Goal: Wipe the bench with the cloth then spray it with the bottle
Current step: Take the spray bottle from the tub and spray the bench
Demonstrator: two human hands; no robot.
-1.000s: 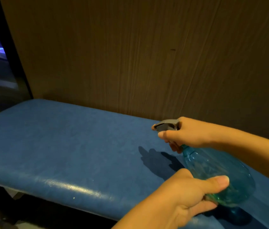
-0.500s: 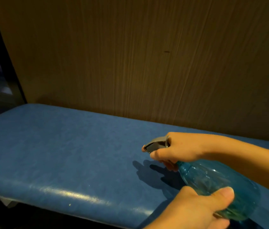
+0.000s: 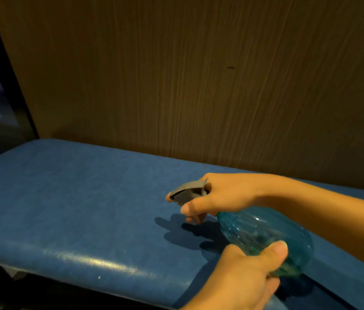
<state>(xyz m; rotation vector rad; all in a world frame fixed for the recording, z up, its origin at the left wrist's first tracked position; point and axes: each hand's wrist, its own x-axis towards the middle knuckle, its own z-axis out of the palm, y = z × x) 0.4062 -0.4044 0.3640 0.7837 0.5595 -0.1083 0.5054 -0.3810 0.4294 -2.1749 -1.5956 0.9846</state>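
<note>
A clear blue spray bottle with a grey trigger head hangs tilted just above the blue padded bench, nozzle pointing left. My right hand is wrapped around the bottle's neck, fingers on the trigger. From below, my left hand cups the bottle's round body, thumb across its side. Their shadow falls on the bench under the nozzle. No cloth is in view.
A brown wood-grain wall rises directly behind the bench. A dark frame with a blue light stands at the far left. The bench's front edge curves down to a dark floor.
Both hands and the bottle have dropped lower toward the bench and shifted slightly left. The grip on the bottle is the same.
</note>
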